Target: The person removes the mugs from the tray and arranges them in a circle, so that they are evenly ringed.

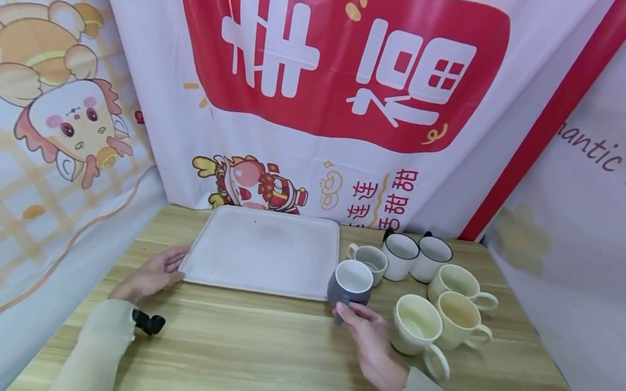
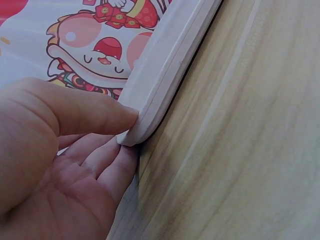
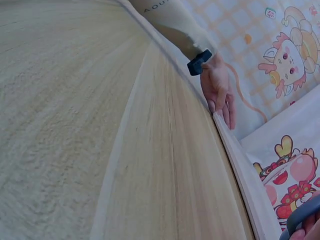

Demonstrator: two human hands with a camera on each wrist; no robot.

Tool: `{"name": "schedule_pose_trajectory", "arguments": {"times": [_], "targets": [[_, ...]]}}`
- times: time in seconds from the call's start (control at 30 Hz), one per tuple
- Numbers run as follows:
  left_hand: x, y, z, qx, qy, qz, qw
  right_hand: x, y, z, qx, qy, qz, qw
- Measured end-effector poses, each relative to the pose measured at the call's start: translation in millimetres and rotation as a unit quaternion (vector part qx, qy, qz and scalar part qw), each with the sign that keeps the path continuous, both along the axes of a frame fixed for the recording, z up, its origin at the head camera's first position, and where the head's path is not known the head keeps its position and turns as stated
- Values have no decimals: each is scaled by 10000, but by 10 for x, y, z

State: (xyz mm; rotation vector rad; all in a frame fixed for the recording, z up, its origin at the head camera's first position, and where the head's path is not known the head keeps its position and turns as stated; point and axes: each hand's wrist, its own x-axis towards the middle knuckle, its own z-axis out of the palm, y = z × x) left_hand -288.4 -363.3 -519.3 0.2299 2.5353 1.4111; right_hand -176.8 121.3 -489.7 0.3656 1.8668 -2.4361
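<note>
My right hand [image 1: 371,339] grips a dark grey-blue mug [image 1: 349,284] by its handle, thumb on top. The mug is upright with a pale inside, and overlaps the right front corner of a white rectangular tray [image 1: 266,252]. In the right wrist view only a bit of its handle [image 3: 304,214] shows, at the lower right edge. My left hand [image 1: 152,274] is at the tray's left front corner. Up close in the left wrist view, the thumb lies on the tray's rim [image 2: 162,80] and the fingers are at its underside, pinching the corner.
Right behind the grey-blue mug is a small grey cup [image 1: 371,262]. Two white mugs with dark rims [image 1: 401,255] stand beyond it. Three cream-yellow mugs [image 1: 418,327] are grouped at the right. Printed cloths [image 1: 342,66] hang around the wooden table [image 1: 250,347].
</note>
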Motion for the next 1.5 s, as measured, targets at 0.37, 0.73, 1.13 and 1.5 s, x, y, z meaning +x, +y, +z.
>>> {"name": "schedule_pose_trajectory", "arguments": {"times": [0.37,0.73,1.13,1.5], "targets": [[17,-16,6,66,52,29,10000,41,134,-119,-21,-154,-493,9987],[26,-9,40,93,19,-30,10000,85,166,-273,26,-122,-816,9966],[13,4,12,61,-24,12,10000,84,176,-284,-46,-214,-1119,9935],[13,15,27,21,-52,49,10000,61,196,-267,-120,-175,-1125,9934]]}}
